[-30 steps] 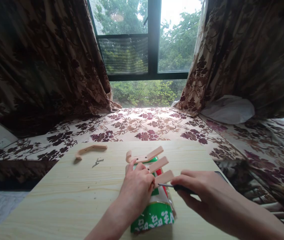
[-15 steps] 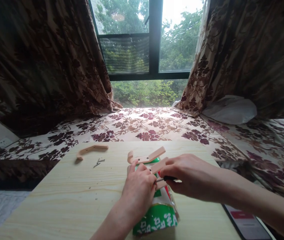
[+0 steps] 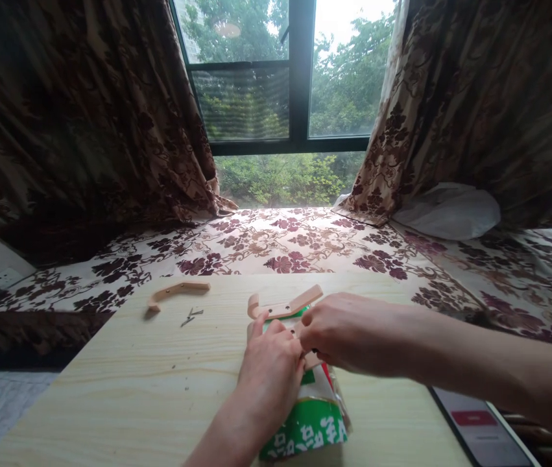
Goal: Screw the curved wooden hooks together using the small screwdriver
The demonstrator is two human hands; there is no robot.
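My left hand (image 3: 272, 363) is closed around the near wooden hook, pressing it on a green, white and red plastic packet (image 3: 305, 425). Only parts of this hook (image 3: 312, 360) show between my hands; the rest is covered. My right hand (image 3: 336, 329) is curled in a fist against the left fingertips. It grips a black-handled screwdriver (image 3: 315, 351), of which just a dark bit peeks out below the fingers. Directly beyond, a second pale wooden hook (image 3: 288, 307) with two dark holes lies across the packet's far end, near my left index finger.
Another wooden hook (image 3: 181, 289) lies at the table's far left, with several loose screws (image 3: 192, 316) beside it. A phone (image 3: 475, 421) rests at the right edge of the pale wooden table (image 3: 124, 402). Behind stands a floral-covered sill (image 3: 285, 243) under a window.
My right hand has turned and shifted up and left, closer to the left hand. The screwdriver's shaft and handle, visible before, are now mostly hidden. My left hand has stayed nearly still.
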